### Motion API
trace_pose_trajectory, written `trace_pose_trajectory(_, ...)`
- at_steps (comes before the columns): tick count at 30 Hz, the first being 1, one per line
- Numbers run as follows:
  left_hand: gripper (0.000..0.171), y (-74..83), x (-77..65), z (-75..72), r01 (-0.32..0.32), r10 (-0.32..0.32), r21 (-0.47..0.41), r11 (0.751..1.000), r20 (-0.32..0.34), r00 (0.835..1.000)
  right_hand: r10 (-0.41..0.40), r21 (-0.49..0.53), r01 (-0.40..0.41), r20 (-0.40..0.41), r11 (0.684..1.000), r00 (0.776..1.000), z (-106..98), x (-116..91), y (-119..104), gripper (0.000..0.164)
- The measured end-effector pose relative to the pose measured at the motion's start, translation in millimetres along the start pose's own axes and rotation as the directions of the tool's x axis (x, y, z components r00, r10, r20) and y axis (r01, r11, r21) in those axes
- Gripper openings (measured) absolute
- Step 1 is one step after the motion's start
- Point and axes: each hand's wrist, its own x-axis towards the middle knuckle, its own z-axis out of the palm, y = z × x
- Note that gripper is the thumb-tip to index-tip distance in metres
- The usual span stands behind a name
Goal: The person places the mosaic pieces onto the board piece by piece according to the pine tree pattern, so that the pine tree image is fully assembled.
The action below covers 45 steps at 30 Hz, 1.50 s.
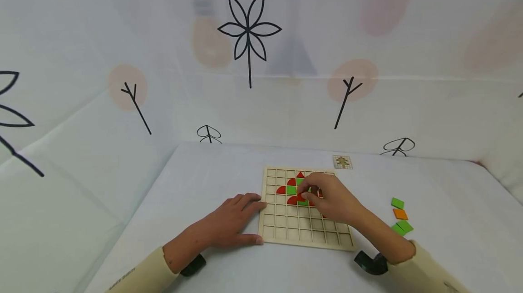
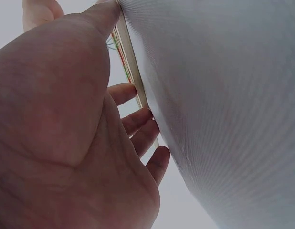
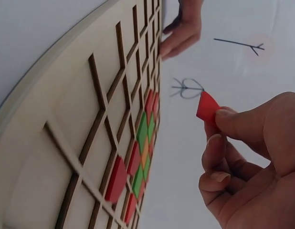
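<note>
A wooden grid board [image 1: 282,235] lies on the white table, divided into square cells. Red quarter-round tiles [image 1: 281,190] and green square tiles [image 1: 291,190] fill several cells in its upper middle; an orange tile [image 3: 144,151] among them shows in the right wrist view. Between thumb and index finger, my right hand [image 1: 333,197] pinches a red tile [image 3: 207,108] with one curved side, above the board's face. My left hand [image 1: 233,220] rests on the table with fingers spread, fingertips and thumb at the board's left edge. The right hand covers part of the pattern in the head view.
A small card [image 1: 342,161] with a tree pattern on a grid lies behind the board. To the right are loose tiles: a green one [image 1: 397,203], an orange one [image 1: 401,214] and more green [image 1: 404,225]. White cloth walls [image 1: 261,111] with plant drawings enclose the table.
</note>
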Motion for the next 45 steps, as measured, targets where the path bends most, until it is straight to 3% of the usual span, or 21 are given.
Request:
trace_pose_trajectory(11, 0.086, 0.2, -1.1, -0.2, -0.013, 0.012, -0.008, 1.000, -0.012, 1.000, 0.016, 0.033, -0.019, 0.092, 0.999, 0.996, 24.7, 17.3, -13.6, 0.022)
trace_pose_trajectory(21, 0.086, -0.1, -1.8, -1.1, -0.018, 0.018, -0.009, 1.000, -0.004, 1.000, 0.066, 0.081, -0.080, 0.165, 0.993, 0.984, 42.3, 22.0, -12.0, 0.014)
trace_pose_trajectory(32, 0.086, -1.1, -2.1, -0.3, -0.023, 0.023, -0.005, 1.000, -0.006, 1.000, 0.039, -0.007, -0.038, 0.154, 0.999, 0.987, 47.5, 21.9, -9.9, 0.017)
trace_pose_trajectory(40, 0.085, 0.3, -2.6, -2.8, -0.016, 0.015, -0.010, 1.000, -0.007, 1.000, 0.048, 0.017, -0.052, 0.191, 0.999, 0.980, 46.2, 21.3, -9.1, 0.016)
trace_pose_trajectory(45, 0.085, 1.0, -2.6, -3.9, -0.014, 0.014, -0.020, 1.000, -0.001, 1.000, 0.042, -0.020, -0.040, 0.143, 0.999, 0.989, 38.9, 12.4, -4.9, 0.017)
